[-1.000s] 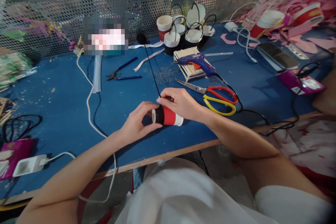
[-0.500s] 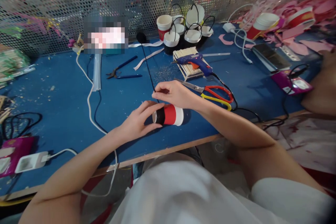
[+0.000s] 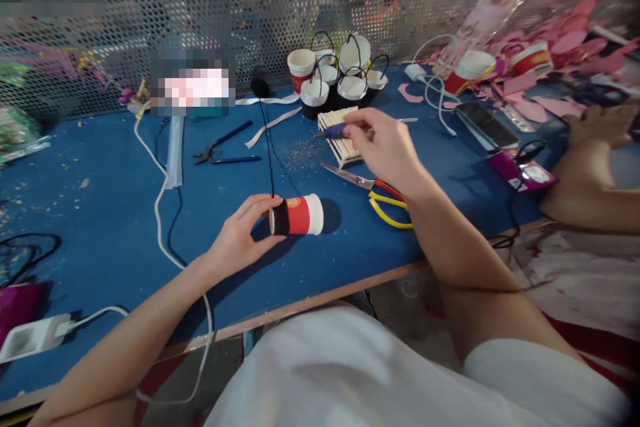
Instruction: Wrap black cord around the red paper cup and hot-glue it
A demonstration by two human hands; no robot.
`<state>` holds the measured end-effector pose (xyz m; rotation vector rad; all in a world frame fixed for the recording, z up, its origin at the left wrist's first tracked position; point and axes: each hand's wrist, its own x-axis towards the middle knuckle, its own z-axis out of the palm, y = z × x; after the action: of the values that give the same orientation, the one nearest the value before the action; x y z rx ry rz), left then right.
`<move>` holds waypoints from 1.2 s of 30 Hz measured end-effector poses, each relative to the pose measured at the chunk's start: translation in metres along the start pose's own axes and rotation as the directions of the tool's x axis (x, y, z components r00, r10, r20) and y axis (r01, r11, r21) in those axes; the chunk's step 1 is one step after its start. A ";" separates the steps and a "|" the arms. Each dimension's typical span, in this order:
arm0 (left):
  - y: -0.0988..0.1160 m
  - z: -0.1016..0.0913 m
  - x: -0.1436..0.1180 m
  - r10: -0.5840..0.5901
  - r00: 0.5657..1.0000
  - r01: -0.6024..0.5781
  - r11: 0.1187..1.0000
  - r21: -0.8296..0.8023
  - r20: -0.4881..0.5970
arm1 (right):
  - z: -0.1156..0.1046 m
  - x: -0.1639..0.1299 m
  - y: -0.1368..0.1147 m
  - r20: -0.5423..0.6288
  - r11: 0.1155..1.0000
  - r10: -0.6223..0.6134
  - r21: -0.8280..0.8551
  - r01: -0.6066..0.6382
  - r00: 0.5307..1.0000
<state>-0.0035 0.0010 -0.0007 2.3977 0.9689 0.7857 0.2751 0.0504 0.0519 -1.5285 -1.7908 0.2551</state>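
My left hand grips a red and white paper cup lying on its side, thumb and fingers around its base end. A black band wraps that end. A thin black cord runs from the band up the table to a small round black lump. My right hand is closed around a blue hot glue gun, whose nozzle points left over a rack of wooden sticks. Just below that hand lie scissors with red and yellow handles.
Blue-handled pliers lie open left of centre. Several cups with black handles stand at the back by the mesh screen. A white cable crosses the left side. At right are a phone and another person's arm.
My right hand has let go of the black cord and moved right to the glue gun, closing on it. My left hand still holds the cup; the view has shifted slightly.
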 end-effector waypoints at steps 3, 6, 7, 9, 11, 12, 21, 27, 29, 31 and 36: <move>-0.004 -0.001 0.004 -0.052 0.997 0.052 0.999 -0.006 -0.049 | -0.013 0.008 0.033 0.001 0.949 0.086 -0.305 -0.082 0.996; -0.008 -0.003 0.008 -0.091 0.994 0.092 0.996 0.006 -0.063 | -0.008 0.013 0.054 0.172 0.878 0.192 -0.469 -0.091 0.966; -0.008 -0.004 0.010 -0.102 0.993 0.103 0.995 0.012 -0.058 | -0.005 0.015 0.057 0.200 0.866 0.218 -0.491 -0.095 0.955; -0.010 -0.006 0.013 -0.123 0.992 0.123 0.992 -0.002 -0.037 | 0.000 0.017 0.059 0.204 0.856 0.257 -0.502 -0.124 0.945; -0.012 -0.008 0.017 -0.160 0.987 0.158 0.985 -0.065 -0.018 | 0.004 0.019 0.059 0.189 0.856 0.286 -0.491 -0.162 0.939; -0.014 -0.008 0.018 -0.179 0.984 0.177 0.979 -0.105 -0.013 | 0.004 0.019 0.058 0.176 0.858 0.294 -0.481 -0.178 0.940; -0.032 0.007 0.029 -0.161 0.986 0.141 0.936 -0.323 -0.036 | -0.001 0.008 0.043 -0.034 0.961 0.251 -0.113 -0.254 0.967; -0.036 0.012 0.025 -0.125 0.987 0.083 0.934 -0.349 -0.100 | 0.003 -0.011 0.006 0.268 0.948 0.189 0.201 -0.247 0.945; -0.037 0.012 0.025 -0.116 0.987 0.073 0.941 -0.331 -0.112 | 0.007 -0.019 -0.002 0.285 0.947 0.162 0.223 -0.230 0.945; -0.039 0.012 0.024 -0.108 0.986 0.063 0.944 -0.324 -0.124 | 0.010 -0.026 -0.007 0.285 0.956 0.122 0.222 -0.189 0.951; -0.042 0.010 0.025 -0.100 0.987 0.055 0.946 -0.320 -0.127 | 0.013 -0.039 -0.009 0.324 0.985 -0.042 0.173 -0.016 0.945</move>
<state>-0.0031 0.0452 -0.0238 2.0401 0.9073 1.0097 0.2595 0.0167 0.0327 -1.4107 -1.9720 0.6750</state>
